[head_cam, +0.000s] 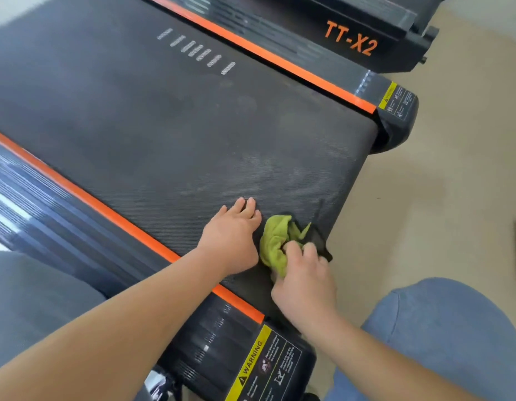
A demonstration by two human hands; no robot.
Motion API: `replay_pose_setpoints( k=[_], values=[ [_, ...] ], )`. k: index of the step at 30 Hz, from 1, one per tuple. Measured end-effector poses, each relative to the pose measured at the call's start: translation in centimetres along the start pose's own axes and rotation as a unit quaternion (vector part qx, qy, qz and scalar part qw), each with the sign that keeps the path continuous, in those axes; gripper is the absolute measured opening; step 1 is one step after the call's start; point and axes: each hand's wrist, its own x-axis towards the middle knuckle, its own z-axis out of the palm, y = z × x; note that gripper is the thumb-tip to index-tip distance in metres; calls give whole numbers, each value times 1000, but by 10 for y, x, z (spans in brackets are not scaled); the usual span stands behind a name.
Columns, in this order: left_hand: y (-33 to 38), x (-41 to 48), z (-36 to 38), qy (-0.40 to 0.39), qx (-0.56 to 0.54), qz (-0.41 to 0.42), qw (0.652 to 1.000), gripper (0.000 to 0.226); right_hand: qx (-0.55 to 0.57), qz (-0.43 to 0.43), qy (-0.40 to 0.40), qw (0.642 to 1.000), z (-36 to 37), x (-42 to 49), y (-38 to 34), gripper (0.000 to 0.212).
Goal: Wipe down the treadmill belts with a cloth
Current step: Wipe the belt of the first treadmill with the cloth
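You are in what looks like a gym or fitness room. A treadmill (395,123) lies in front of you, with a wide dark belt (164,125), an orange-striped side rail (112,211) and a yellow warning label (259,363). A second machine (350,41), lettered TT-X2, stands just beside it on the same plain beige floor (439,169).

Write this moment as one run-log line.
left hand: flat on belt | right hand: grips green cloth at belt end | smudges: visible mid-belt
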Motion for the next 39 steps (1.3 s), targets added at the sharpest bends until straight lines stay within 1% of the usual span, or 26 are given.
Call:
replay_pose_setpoints(
  k=[3,5,6,7,9,11,12,14,15,16,18,20,21,22,23,24,26,27,29,30,32,33,34,36,38,39],
  values=[
    [-4,-1,4,8,-11,6,1000,73,38,-77,-143,986,-6,-19,-3,34],
    [-9,0,4,6,-27,13,1000,72,131,-65,-207,967,-19,-2,9,26],
    [-10,1,2,-1,-35,12,999,73,176,-41,-198,963,-25,14,18,23],
    [-12,2,0,-12,-45,10,999,75,197,-13,-155,968,-34,33,26,21],
    [-17,3,-8,-28,-62,-3,998,79,166,12,-30,986,-47,58,32,23],
    [-26,3,-15,-17,-116,-29,993,81,106,-7,55,993,-40,63,24,31],
    [-32,3,-18,0,-163,-45,986,80,56,-33,66,996,-32,58,13,32],
    [-43,3,-25,38,-259,-80,962,73,-50,-79,54,994,-13,39,-13,34],
    [-48,4,-29,52,-293,-95,950,69,-75,-90,40,992,-7,30,-25,36],
    [-50,5,-33,59,-309,-106,943,67,-85,-99,15,991,-3,23,-33,36],
    [-47,7,-41,60,-286,-118,949,63,-74,-139,-61,986,-5,11,-42,33],
    [-37,12,-47,75,-240,-121,960,56,-37,-196,-168,965,-23,12,-38,27],
    [-31,16,-49,83,-226,-116,964,53,-13,-209,-239,948,-36,22,-31,23],
    [-27,20,-50,86,-215,-105,967,52,11,-207,-298,932,-52,36,-22,19],
    [-22,26,-51,86,-205,-90,971,51,37,-186,-326,926,-68,51,-11,20],
    [-17,33,-53,85,-197,-77,974,52,72,-154,-311,935,-83,68,3,23],
    [-6,47,-60,90,-179,-58,978,50,176,-82,-198,961,-106,101,34,22],
    [0,54,-66,93,-167,-47,981,47,232,-51,-131,962,-115,114,48,19],
    [13,69,-75,81,-144,-34,986,42,319,6,9,948,-130,138,74,17],
    [19,74,-79,66,-133,-37,988,41,334,31,81,939,-135,150,84,19],
    [30,87,-84,43,-100,-40,993,40,276,66,184,941,-129,173,97,25],
    [34,94,-86,39,-78,-40,995,42,224,62,193,953,-117,180,96,28],
    [36,101,-86,36,-56,-42,997,50,171,43,167,970,-99,185,93,30],
    [39,114,-86,13,-5,-57,998,83,62,-9,80,995,-59,186,82,31],
    [39,126,-83,-28,40,-81,996,121,2,-23,64,998,-42,186,78,32],
    [39,131,-80,-49,54,-97,993,133,13,-28,64,997,-42,190,82,31]
  ],
)
